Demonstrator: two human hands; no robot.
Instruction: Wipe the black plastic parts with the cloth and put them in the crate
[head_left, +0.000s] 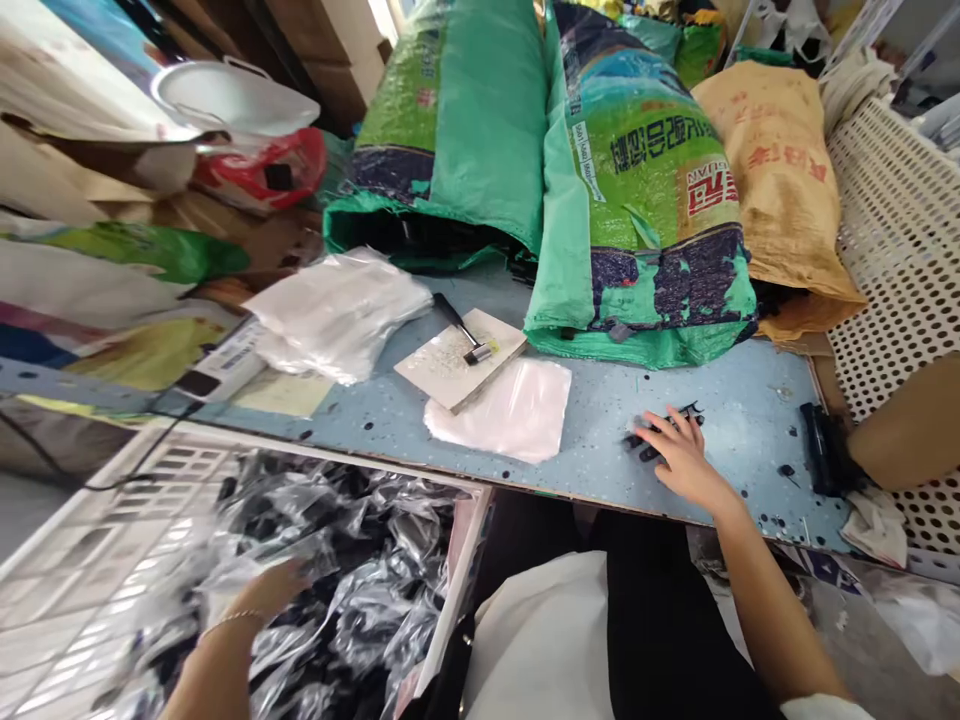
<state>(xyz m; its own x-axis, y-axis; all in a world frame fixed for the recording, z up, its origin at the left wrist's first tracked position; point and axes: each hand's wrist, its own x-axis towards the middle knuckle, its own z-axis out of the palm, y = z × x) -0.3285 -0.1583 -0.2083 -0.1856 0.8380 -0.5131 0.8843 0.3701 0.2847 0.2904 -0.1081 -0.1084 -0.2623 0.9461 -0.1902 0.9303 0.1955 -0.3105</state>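
My right hand is over the blue table, its fingers spread on and around small black plastic parts. The parts' exact kind is partly hidden beneath the fingers. My left hand reaches low into a white plastic crate, at the clear plastic bags with dark contents. Motion smears its fingers, so their grip does not show. Between the hands, a small hammer with a black handle rests on a pale square board. Flat clear bags lie partly under that board.
Large green woven sacks and an orange sack stand along the back. A stack of clear bags lies left of the board. At the right are a dark object and a perforated white basket.
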